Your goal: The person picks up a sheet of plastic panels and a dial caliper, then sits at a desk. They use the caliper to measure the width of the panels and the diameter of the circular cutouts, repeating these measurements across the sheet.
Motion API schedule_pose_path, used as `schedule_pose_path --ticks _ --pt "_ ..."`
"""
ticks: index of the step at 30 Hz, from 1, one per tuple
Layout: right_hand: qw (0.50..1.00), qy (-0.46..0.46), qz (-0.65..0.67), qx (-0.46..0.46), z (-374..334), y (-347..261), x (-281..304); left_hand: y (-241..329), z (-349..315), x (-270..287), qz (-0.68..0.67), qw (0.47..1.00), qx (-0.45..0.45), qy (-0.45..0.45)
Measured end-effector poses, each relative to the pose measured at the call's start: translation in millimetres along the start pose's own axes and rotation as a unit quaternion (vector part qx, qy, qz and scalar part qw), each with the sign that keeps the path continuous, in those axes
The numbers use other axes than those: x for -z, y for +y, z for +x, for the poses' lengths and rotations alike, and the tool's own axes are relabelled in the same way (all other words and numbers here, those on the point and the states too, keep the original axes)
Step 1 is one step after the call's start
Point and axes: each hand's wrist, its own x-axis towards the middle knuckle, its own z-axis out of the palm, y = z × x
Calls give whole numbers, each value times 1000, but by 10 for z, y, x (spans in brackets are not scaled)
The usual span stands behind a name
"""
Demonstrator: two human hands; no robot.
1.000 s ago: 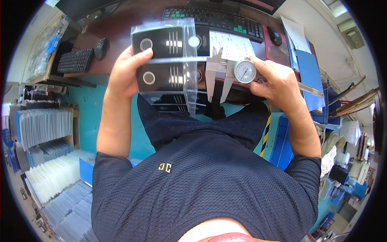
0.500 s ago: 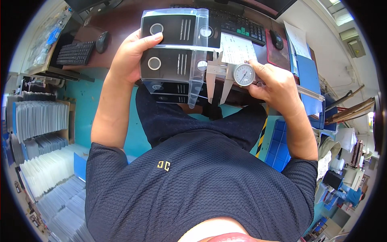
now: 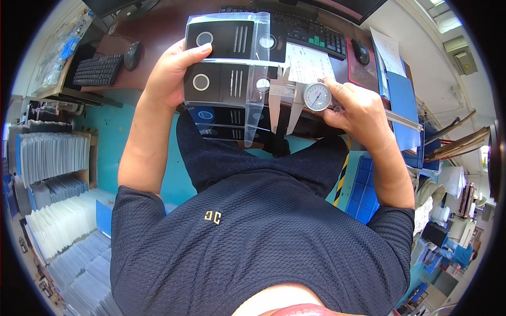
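Note:
My left hand (image 3: 173, 73) grips the left edge of a clear plastic tray (image 3: 232, 68) that holds black panels with round rings and slots. I hold the tray up over the desk edge, tilted toward me. My right hand (image 3: 357, 108) holds a metal dial caliper (image 3: 316, 96), thumb at its round white dial. The caliper's jaws (image 3: 282, 108) point down beside the tray's right edge, close to it; I cannot tell whether they touch. A second tray of black panels (image 3: 221, 124) lies underneath.
A brown desk (image 3: 158, 26) carries a black keyboard (image 3: 305, 31), a mouse (image 3: 360, 51), a paper sheet (image 3: 307, 63) and a blue folder (image 3: 400, 100). A second keyboard (image 3: 97, 69) and mouse (image 3: 131, 54) sit at left. Stacks of clear trays (image 3: 52, 158) stand on the floor at left.
The tray in my left hand has risen and shifted slightly right in the picture. The caliper and my right hand have stayed close to the tray's right edge.

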Motion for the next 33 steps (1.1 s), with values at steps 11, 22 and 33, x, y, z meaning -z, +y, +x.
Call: schedule_pose_path --ticks 11,22,33 --pt "1000 -10 -1 -7 -19 7 -21 -44 14 -12 -6 1000 -7 10" --pt "860 -37 453 -231 -105 -73 -499 -275 258 210 -222 967 127 9" --pt "646 -37 653 -394 93 -238 -701 -1212 338 357 -320 935 110 -106"
